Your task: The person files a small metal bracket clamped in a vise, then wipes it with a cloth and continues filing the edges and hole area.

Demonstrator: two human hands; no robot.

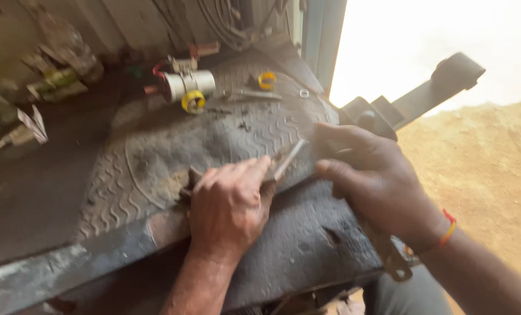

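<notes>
Presently the person is working a thin metal strip (289,158) against the ribbed rubber mat (173,146) that is covering the counter (33,192). The left hand (228,204) is lying knuckles up on the mat near its front fold, fingers curled down and closed over a small dark part that is mostly hidden beneath them; the lower end of the strip is emerging just past the index fingertip. The right hand (377,181) is coming in from the right with the wrist cocked, thumb pointing forward and fingers bent toward the strip's upper end; whether it is actually pinching the strip or only touching it I cannot tell, since motion blur is softening that spot. The strip itself is lying tilted, rising from the left fingertips toward the right hand, sitting on the mat close to the counter's front edge. Judging by the pose, this looks like a holding-and-adjusting step: one hand pinning the piece, the other guiding the strip. The next move would seem to call for a steady left-hand press and a fine pull or push from the right. Farther back on the mat a white cylindrical fitting (189,84) with a yellow ring is resting, well apart from both hands. An orange wrist thread (448,226) is showing on the right arm.
</notes>
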